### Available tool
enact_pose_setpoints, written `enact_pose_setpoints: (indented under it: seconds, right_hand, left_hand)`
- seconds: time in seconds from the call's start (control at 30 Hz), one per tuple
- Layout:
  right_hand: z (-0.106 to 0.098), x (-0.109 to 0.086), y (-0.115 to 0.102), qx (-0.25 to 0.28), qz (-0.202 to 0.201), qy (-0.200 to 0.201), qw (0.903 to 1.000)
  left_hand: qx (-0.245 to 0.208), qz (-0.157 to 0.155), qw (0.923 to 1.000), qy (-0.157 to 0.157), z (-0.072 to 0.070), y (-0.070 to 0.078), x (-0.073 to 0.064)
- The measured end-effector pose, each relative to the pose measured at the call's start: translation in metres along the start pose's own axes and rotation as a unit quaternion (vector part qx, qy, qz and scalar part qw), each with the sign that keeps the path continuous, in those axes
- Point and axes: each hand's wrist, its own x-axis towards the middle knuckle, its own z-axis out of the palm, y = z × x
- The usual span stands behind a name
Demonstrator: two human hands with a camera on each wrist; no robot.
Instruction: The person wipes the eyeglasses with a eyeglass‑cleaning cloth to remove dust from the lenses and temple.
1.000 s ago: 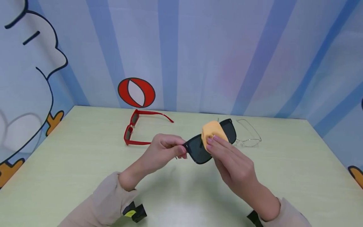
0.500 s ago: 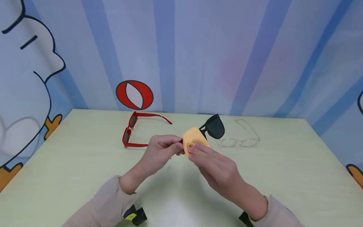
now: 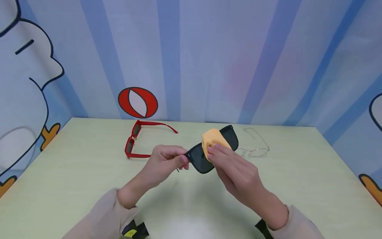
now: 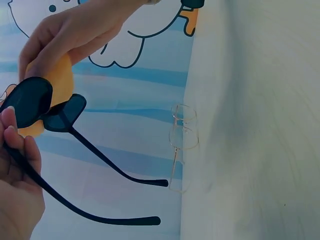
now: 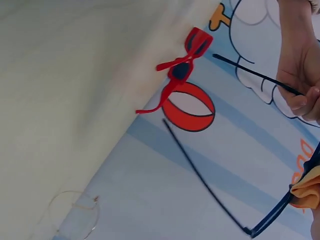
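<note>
Black sunglasses (image 3: 198, 159) with dark lenses are held up above the table, tilted with their right end higher. My left hand (image 3: 162, 166) pinches them at the left end, near the hinge; both temples (image 4: 95, 217) stick out unfolded in the left wrist view. An orange-yellow cloth (image 3: 213, 141) lies over the middle of the front, partly hiding both lenses. My right hand (image 3: 238, 172) holds the cloth against the sunglasses with its fingers; its thumb is hidden in the head view. In the right wrist view the cloth (image 5: 307, 189) shows bunched at the frame's edge.
Red-framed glasses (image 3: 130, 142) lie unfolded on the table (image 3: 74, 159) at the back left, partly behind my left hand. Thin wire-rimmed glasses (image 3: 259, 152) lie at the back right, partly behind the sunglasses. A printed backdrop (image 3: 197, 66) rises behind the table.
The cloth slid left over the near lens, baring the far one, then moved back right to the middle. The sunglasses turned and tilted along the way. The left hand kept its grip.
</note>
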Motion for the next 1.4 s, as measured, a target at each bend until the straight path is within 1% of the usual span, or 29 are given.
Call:
enact_pose_setpoints:
  seconds: [0.07,0.13,0.23,0.3,0.4,0.5,0.6,0.77,0.9,0.97,1.0,1.03,1.07,1.1,1.13,1.17,1.2,1.23,1.27,1.3,1.33,1.37,1.4]
  right_hand:
    - [0.003,0.006,-0.002,0.006,-0.003,0.001,1.0000]
    - [0.007,0.011,-0.005,0.017,-0.015,0.002,0.9997]
    - [0.012,0.014,-0.010,0.028,-0.041,-0.001,0.9988]
    - [0.013,0.013,-0.012,0.032,-0.060,-0.002,0.9977]
    - [0.011,0.007,-0.013,0.023,-0.081,-0.009,0.9964]
    - [0.005,-0.001,-0.009,0.010,-0.092,-0.025,0.9954]
    - [-0.001,-0.007,-0.004,0.002,-0.084,-0.040,0.9957]
    - [-0.005,-0.010,0.002,0.016,-0.038,-0.049,0.9979]
    - [-0.002,-0.007,0.003,0.019,-0.015,-0.041,0.9988]
    - [-0.001,-0.005,0.003,0.017,-0.005,-0.025,0.9995]
    - [-0.001,-0.003,0.004,0.019,0.010,-0.016,0.9996]
    - [-0.002,-0.002,0.004,0.029,0.035,-0.006,0.9990]
    - [-0.005,-0.002,0.004,0.043,0.075,-0.002,0.9962]
    - [-0.008,0.000,0.003,0.060,0.127,0.003,0.9901]
    - [-0.012,0.001,0.003,0.082,0.191,0.012,0.9782]
    - [-0.017,0.003,0.003,0.109,0.263,0.020,0.9585]
    - [-0.021,0.004,0.003,0.131,0.330,0.032,0.9342]
    - [-0.025,0.005,0.004,0.151,0.388,0.050,0.9079]
    - [-0.028,0.006,0.006,0.157,0.428,0.066,0.8875]
    - [-0.030,0.005,0.008,0.150,0.443,0.082,0.8801]
    - [-0.030,0.004,0.012,0.136,0.437,0.092,0.8845]
    - [-0.030,0.002,0.015,0.117,0.413,0.094,0.8981]
    - [-0.028,-0.001,0.019,0.088,0.379,0.087,0.9171]
  left_hand:
    - [0.003,0.005,1.0000,-0.007,0.001,0.000,0.000]
    - [0.007,0.015,0.9998,-0.009,0.002,0.000,0.001]
    - [0.011,0.031,0.9995,-0.001,0.002,-0.001,0.001]
    - [0.011,0.037,0.9992,0.010,0.001,-0.002,0.000]
    - [0.001,0.029,0.9991,0.030,-0.001,-0.002,-0.002]
    - [-0.005,0.015,0.9992,0.037,-0.004,-0.003,-0.002]
    - [-0.003,0.011,0.9995,0.031,-0.007,-0.004,-0.001]
    - [-0.008,0.012,0.9999,0.006,-0.011,-0.006,-0.004]
    - [-0.013,0.008,0.9998,-0.014,-0.011,-0.005,-0.007]
    - [-0.014,0.005,0.9998,-0.016,-0.010,-0.005,-0.008]
    - [-0.012,0.004,0.9998,-0.013,-0.010,-0.005,-0.007]
    - [-0.011,0.005,0.9999,-0.010,-0.010,-0.005,-0.007]
    - [-0.009,0.004,0.9999,-0.005,-0.010,-0.005,-0.007]
    - [-0.007,0.004,1.0000,-0.001,-0.010,-0.005,-0.006]
    - [-0.007,0.003,1.0000,0.005,-0.010,-0.006,-0.006]
    - [-0.009,0.001,0.9999,0.009,-0.011,-0.006,-0.006]
    - [-0.010,-0.001,0.9999,0.014,-0.012,-0.006,-0.006]
    - [-0.012,-0.004,0.9998,0.017,-0.013,-0.007,-0.006]
    - [-0.013,-0.007,0.9997,0.019,-0.014,-0.007,-0.007]
    - [-0.017,-0.009,0.9996,0.019,-0.015,-0.007,-0.008]
    - [-0.020,-0.011,0.9995,0.019,-0.015,-0.008,-0.009]
    - [-0.024,-0.012,0.9995,0.018,-0.015,-0.008,-0.011]
    - [-0.029,-0.011,0.9994,0.015,-0.015,-0.008,-0.012]
